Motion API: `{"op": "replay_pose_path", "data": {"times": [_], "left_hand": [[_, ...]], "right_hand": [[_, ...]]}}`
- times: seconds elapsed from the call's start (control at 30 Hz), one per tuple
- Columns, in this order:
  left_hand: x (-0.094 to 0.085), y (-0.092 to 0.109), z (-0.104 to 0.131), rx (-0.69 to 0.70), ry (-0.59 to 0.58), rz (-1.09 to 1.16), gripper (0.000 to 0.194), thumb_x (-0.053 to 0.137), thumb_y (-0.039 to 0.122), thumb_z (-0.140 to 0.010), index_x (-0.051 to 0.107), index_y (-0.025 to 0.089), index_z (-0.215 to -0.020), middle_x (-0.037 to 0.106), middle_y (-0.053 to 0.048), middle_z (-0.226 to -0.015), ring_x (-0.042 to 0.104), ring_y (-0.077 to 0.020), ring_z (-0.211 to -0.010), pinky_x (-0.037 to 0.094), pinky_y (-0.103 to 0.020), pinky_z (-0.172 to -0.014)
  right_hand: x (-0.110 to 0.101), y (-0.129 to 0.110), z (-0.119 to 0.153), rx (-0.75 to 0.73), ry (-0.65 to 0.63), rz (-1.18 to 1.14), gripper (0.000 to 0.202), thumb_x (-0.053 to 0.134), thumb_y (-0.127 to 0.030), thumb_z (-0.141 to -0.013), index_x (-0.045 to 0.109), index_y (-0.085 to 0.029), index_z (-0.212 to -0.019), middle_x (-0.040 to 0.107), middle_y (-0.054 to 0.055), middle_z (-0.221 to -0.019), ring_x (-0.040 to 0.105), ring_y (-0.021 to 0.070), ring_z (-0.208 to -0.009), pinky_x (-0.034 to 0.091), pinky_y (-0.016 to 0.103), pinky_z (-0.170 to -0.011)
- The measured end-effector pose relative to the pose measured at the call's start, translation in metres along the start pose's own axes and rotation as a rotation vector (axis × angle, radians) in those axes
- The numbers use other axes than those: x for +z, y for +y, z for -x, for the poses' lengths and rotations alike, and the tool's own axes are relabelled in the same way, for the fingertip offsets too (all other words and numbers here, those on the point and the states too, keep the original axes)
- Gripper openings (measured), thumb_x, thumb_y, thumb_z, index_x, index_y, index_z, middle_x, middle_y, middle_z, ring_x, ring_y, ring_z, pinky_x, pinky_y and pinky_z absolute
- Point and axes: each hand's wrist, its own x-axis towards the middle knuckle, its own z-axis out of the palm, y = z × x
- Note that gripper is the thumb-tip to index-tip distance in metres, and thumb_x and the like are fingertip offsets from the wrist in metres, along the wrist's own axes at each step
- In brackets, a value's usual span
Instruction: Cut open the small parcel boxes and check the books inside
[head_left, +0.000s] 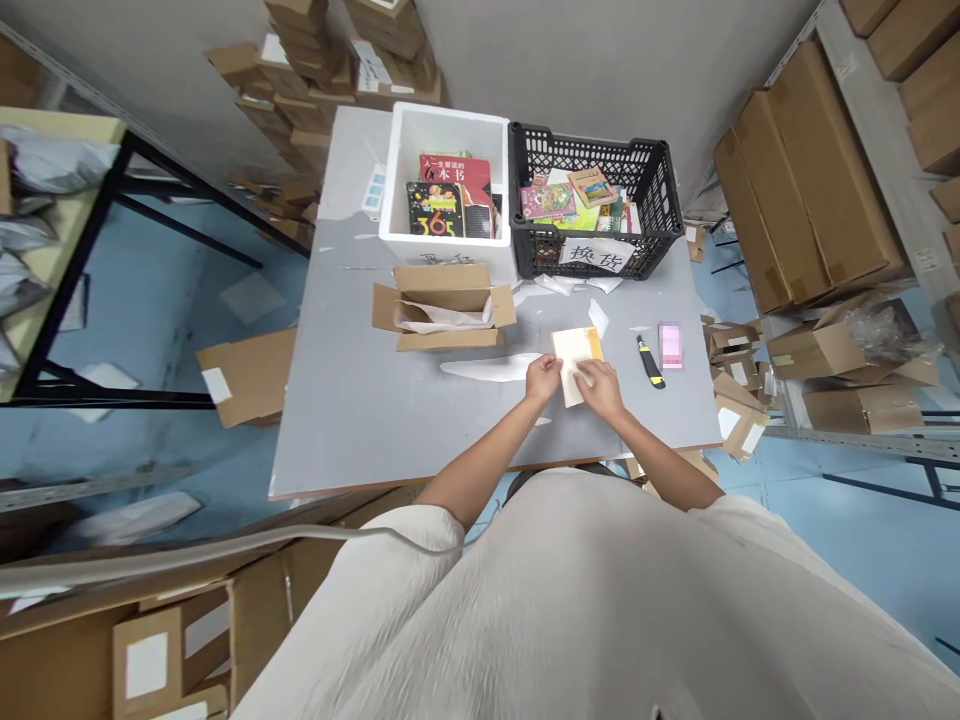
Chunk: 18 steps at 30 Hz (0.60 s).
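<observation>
a: hands?
b: left hand point(543, 378) clamped on the left edge of a small book point(568, 350), pale page up, a bit of orange at its upper right. right hand point(598, 388) over the lower right of the page, fingers bent; cannot tell if they pinch it. hands near each other, book between.
a: where is the book?
b: over the near part of the grey table point(352, 400), right of the open carton point(442, 341). cannot tell if it touches the tabletop.
a: nearby?
b: cutter point(650, 363) and pink-screened phone point(670, 346) off to the right. behind, white bin point(450, 112) and black crate point(663, 200) side by side, books in both.
</observation>
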Motion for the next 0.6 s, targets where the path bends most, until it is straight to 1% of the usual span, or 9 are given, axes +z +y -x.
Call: {"op": "replay_pose_path", "data": {"times": [0.1,0.17,0.27,0.33,0.4,0.47,0.5,0.53,0.6], "left_hand": [[-0.006,0.001,-0.001,0.011,-0.020,0.072,0.016,0.074,0.038,-0.092,0.073,0.023,-0.087,0.072,0.000,-0.077,0.066,-0.0182,-0.077,0.055,-0.029,-0.072],[-0.009,0.000,-0.002,0.003,-0.007,0.082,0.016,0.073,0.036,-0.092,0.071,0.023,-0.084,0.070,0.000,-0.076,0.065,-0.0173,-0.076,0.054,-0.027,-0.071],[-0.013,-0.001,-0.005,-0.036,0.015,0.050,0.017,0.071,0.034,-0.093,0.069,0.022,-0.081,0.066,0.002,-0.073,0.061,-0.0161,-0.072,0.052,-0.027,-0.070],[-0.015,-0.003,-0.007,-0.050,0.029,-0.001,0.014,0.070,0.033,-0.094,0.071,0.022,-0.085,0.068,0.001,-0.077,0.064,-0.0170,-0.076,0.053,-0.027,-0.073],[-0.016,-0.003,-0.008,-0.049,0.097,-0.078,0.010,0.069,0.029,-0.094,0.075,0.022,-0.099,0.076,-0.002,-0.092,0.070,-0.0195,-0.090,0.056,-0.029,-0.082],[-0.014,-0.001,-0.007,-0.038,0.168,-0.149,0.023,0.069,0.023,-0.094,0.076,0.023,-0.116,0.080,-0.005,-0.115,0.073,-0.0212,-0.107,0.058,-0.031,-0.095],[-0.012,0.000,-0.006,-0.032,0.165,-0.165,0.029,0.069,0.022,-0.094,0.076,0.023,-0.122,0.080,-0.007,-0.124,0.074,-0.0217,-0.113,0.058,-0.033,-0.100],[-0.009,0.002,-0.004,-0.023,0.125,-0.167,0.031,0.068,0.021,-0.095,0.077,0.023,-0.126,0.080,-0.008,-0.130,0.074,-0.0223,-0.116,0.058,-0.034,-0.103],[0.001,0.006,0.002,0.002,-0.030,-0.138,0.029,0.067,0.024,-0.099,0.079,0.023,-0.125,0.082,-0.009,-0.130,0.076,-0.0245,-0.118,0.060,-0.038,-0.105]], "right_hand": [[-0.008,0.013,-0.007,0.196,0.137,-0.080,0.046,0.065,-0.039,-0.100,0.074,-0.020,-0.141,0.073,0.017,-0.151,0.065,0.0330,-0.136,0.049,0.049,-0.122],[-0.014,0.021,-0.012,0.316,0.133,-0.202,0.043,0.066,-0.040,-0.097,0.076,-0.021,-0.134,0.079,0.014,-0.138,0.071,0.0308,-0.126,0.055,0.047,-0.117],[-0.020,0.029,-0.015,0.412,0.070,-0.409,0.031,0.072,-0.044,-0.091,0.078,-0.021,-0.111,0.084,0.009,-0.109,0.078,0.0278,-0.106,0.063,0.041,-0.101],[-0.023,0.031,-0.016,0.426,0.057,-0.498,0.029,0.077,-0.047,-0.086,0.076,-0.022,-0.101,0.083,0.007,-0.098,0.078,0.0270,-0.098,0.065,0.039,-0.093],[-0.025,0.031,-0.016,0.409,0.064,-0.555,0.031,0.080,-0.049,-0.083,0.074,-0.023,-0.098,0.081,0.006,-0.095,0.077,0.0260,-0.095,0.065,0.038,-0.088],[-0.026,0.028,-0.017,0.378,0.089,-0.581,0.032,0.080,-0.050,-0.082,0.071,-0.023,-0.097,0.081,0.007,-0.097,0.077,0.0253,-0.095,0.065,0.037,-0.088],[-0.026,0.026,-0.018,0.361,0.106,-0.580,0.032,0.079,-0.050,-0.083,0.070,-0.023,-0.098,0.082,0.008,-0.099,0.077,0.0252,-0.096,0.065,0.036,-0.088],[-0.026,0.023,-0.019,0.349,0.124,-0.568,0.031,0.078,-0.050,-0.083,0.069,-0.024,-0.098,0.082,0.008,-0.101,0.078,0.0251,-0.097,0.065,0.036,-0.089],[-0.023,0.015,-0.022,0.339,0.141,-0.521,0.030,0.076,-0.049,-0.085,0.069,-0.024,-0.099,0.082,0.009,-0.103,0.078,0.0253,-0.098,0.065,0.035,-0.088]]}}
